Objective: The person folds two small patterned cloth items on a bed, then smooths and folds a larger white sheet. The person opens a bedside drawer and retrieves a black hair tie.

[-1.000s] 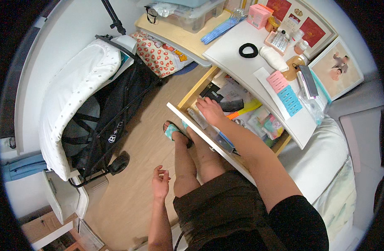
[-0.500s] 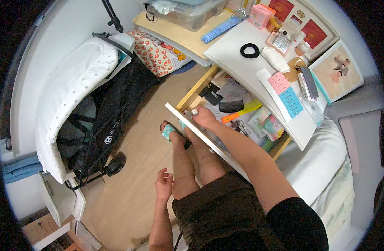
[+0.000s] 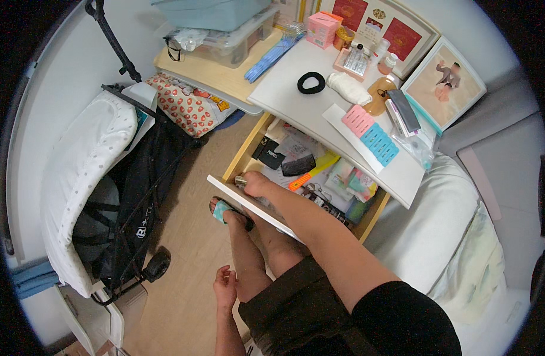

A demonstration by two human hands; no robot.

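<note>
My right hand [image 3: 257,184] is inside the pulled-out drawer [image 3: 257,140], by its front left corner. Its fingers are closed on a small pale, shiny object [image 3: 241,180] that I cannot identify. Beside that hand in the drawer lie a black comb [image 3: 298,166], an orange and yellow cutter-like tool [image 3: 308,176], a pair of glasses [image 3: 316,191] and a dark flat packet [image 3: 269,153]. Small colourful packets [image 3: 361,184] fill the drawer's right part. My left hand [image 3: 225,286] hangs beside my leg, holding nothing, its fingers loosely curled and apart.
Above the drawer, the white desk top [image 3: 278,89] carries a black hair tie [image 3: 311,83], a pink and blue pill organizer [image 3: 370,135], bottles and a framed photo [image 3: 445,85]. A black stroller-like frame [image 3: 136,196] stands left. A bed [image 3: 421,219] is at right.
My view has shifted, so the desk and drawer sit further left in the picture. My right hand, with the small object, is slightly nearer the drawer's front panel. My left hand still hangs down.
</note>
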